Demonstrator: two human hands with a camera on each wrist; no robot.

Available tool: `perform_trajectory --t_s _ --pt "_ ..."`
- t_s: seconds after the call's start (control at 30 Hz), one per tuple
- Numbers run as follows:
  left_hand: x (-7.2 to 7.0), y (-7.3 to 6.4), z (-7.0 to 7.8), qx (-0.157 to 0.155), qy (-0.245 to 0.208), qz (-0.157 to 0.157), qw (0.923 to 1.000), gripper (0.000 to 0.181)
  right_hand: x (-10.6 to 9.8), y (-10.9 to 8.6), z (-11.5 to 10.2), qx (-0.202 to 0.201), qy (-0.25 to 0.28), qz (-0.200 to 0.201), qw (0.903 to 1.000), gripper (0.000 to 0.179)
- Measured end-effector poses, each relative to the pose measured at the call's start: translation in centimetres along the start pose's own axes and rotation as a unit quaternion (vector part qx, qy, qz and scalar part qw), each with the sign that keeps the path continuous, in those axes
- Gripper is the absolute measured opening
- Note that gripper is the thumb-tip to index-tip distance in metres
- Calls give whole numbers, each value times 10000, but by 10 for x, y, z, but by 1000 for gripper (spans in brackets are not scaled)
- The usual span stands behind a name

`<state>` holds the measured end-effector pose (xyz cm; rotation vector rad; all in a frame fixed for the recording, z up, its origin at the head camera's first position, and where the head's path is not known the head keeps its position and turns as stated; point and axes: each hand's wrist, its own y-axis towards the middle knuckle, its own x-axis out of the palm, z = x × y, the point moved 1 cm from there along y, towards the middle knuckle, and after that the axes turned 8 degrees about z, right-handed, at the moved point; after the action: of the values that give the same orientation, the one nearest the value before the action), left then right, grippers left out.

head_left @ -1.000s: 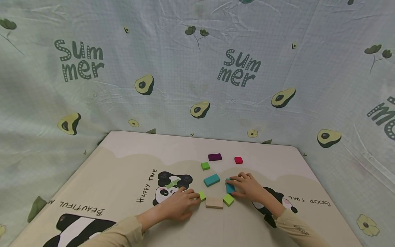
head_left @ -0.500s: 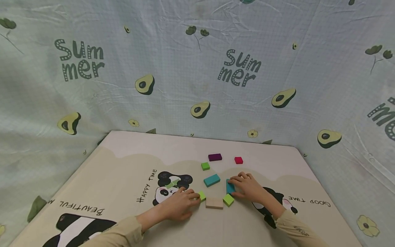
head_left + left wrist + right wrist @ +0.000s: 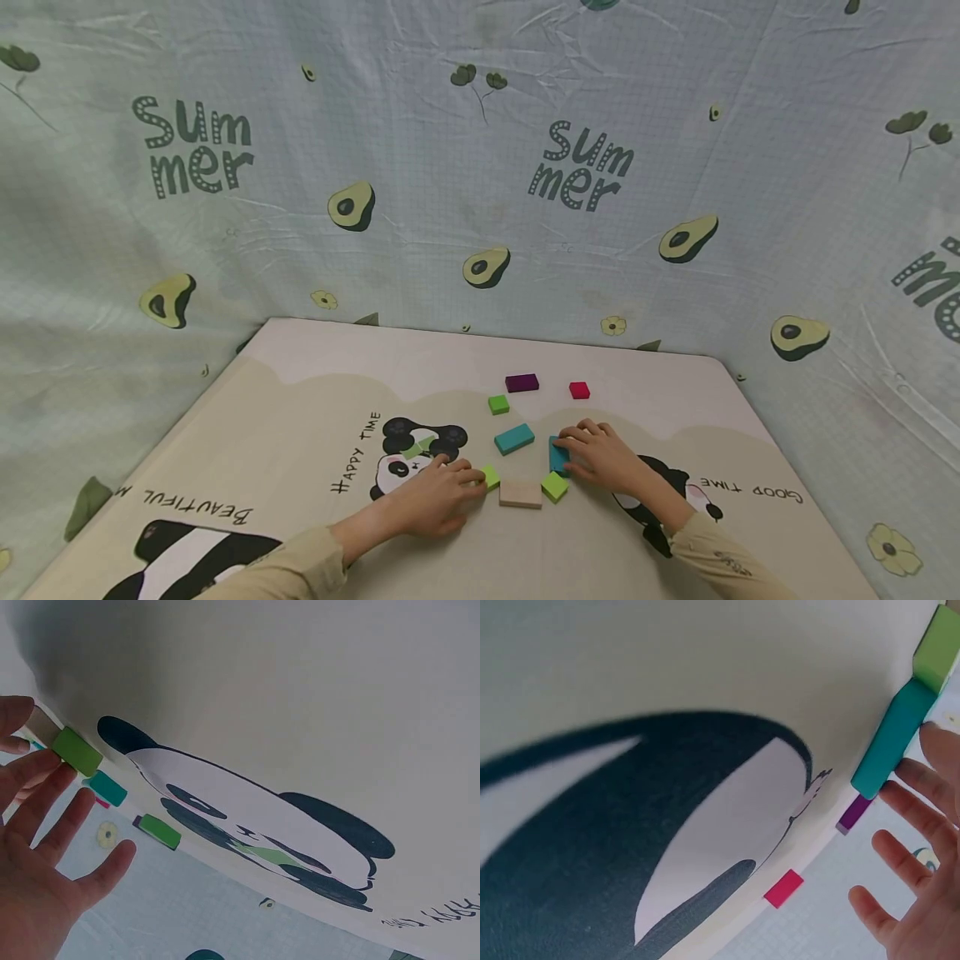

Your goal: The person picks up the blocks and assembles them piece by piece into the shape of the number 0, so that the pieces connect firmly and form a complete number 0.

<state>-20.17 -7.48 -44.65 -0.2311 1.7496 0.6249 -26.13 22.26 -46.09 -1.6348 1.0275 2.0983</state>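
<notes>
My left hand (image 3: 442,497) lies low over the table, its fingertips touching a lime green block (image 3: 77,751) at the left end of a plain wooden block (image 3: 521,493). The left thumb stays apart from that green block. My right hand (image 3: 603,456) holds a teal block (image 3: 895,740), with a finger at its far end and the thumb near its close end. Against the close end of this teal block sits another lime green block (image 3: 554,486), beside the wooden one. A second teal block (image 3: 514,438) lies tilted between the hands, farther back.
Behind them lie a green block (image 3: 498,404), a purple block (image 3: 522,382) and a small red block (image 3: 579,390). The table (image 3: 315,358) has flat panda prints. A patterned cloth (image 3: 420,167) hangs beyond its back edge.
Almost nothing differs. The teal block under my right hand shows a very slight shift toward me, against the nearby green block; the left hand stays in place.
</notes>
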Motion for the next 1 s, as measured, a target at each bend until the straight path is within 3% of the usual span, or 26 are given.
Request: perform_trajectory --t_s 0.27,0.43,0.53,0.77,1.0 --pt "-4 6 -2 31 -50 -35 10000 33 -3 3 1 -187 -94 10 9998 36" --pt "-9 15 -5 -106 -203 -87 9997 21 -4 5 1 -262 -150 43 9995 37" --pt "-13 22 -8 -195 -269 56 9994 17 -5 6 1 -207 -110 -32 9997 37" --pt "-16 39 -17 15 -208 369 9991 22 -6 7 2 -90 48 -166 9998 37" --pt "-4 57 -26 -95 8 164 9998 28 -7 8 0 -93 118 -130 9998 37"
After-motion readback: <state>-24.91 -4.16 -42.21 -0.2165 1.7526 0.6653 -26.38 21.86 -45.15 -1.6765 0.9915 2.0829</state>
